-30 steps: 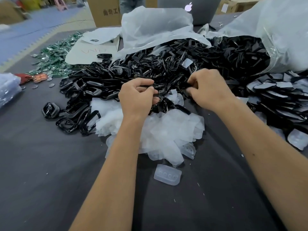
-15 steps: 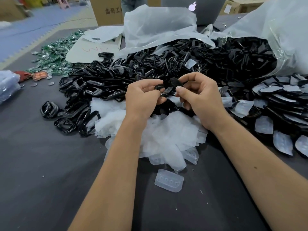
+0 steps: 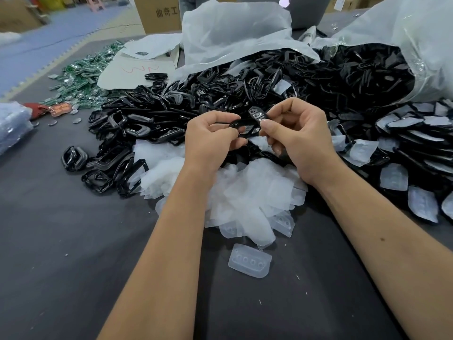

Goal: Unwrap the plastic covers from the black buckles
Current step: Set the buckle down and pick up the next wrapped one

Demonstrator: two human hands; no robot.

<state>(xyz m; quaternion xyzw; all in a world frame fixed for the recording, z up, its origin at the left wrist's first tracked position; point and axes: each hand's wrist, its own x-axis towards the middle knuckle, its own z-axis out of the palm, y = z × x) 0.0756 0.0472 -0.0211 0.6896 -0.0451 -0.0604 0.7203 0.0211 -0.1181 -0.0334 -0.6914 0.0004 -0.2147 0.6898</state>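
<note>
Both hands [image 3: 255, 136] have lifted, fingers pinching one black buckle [image 3: 247, 121].

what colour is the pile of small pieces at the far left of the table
Green, with silvery bits, clearest in the head view: small pieces.

A dark grey surface [image 3: 61, 253] carries a heap of small green circuit boards [image 3: 83, 77] at its far left, with a few silvery round pieces [image 3: 52, 122] loose near them. A flat sheet of cardboard [image 3: 132, 72] with red scribbles lies just beside the boards. A red and orange item [image 3: 57, 110] sits near the left edge, next to a bluish plastic bag [image 3: 12, 126]. Beyond the surface stand a cardboard box [image 3: 159, 14] printed with Chinese characters and a grey laptop [image 3: 306, 11], and blue foam floor mats [image 3: 36, 52] lie to the left.
</note>
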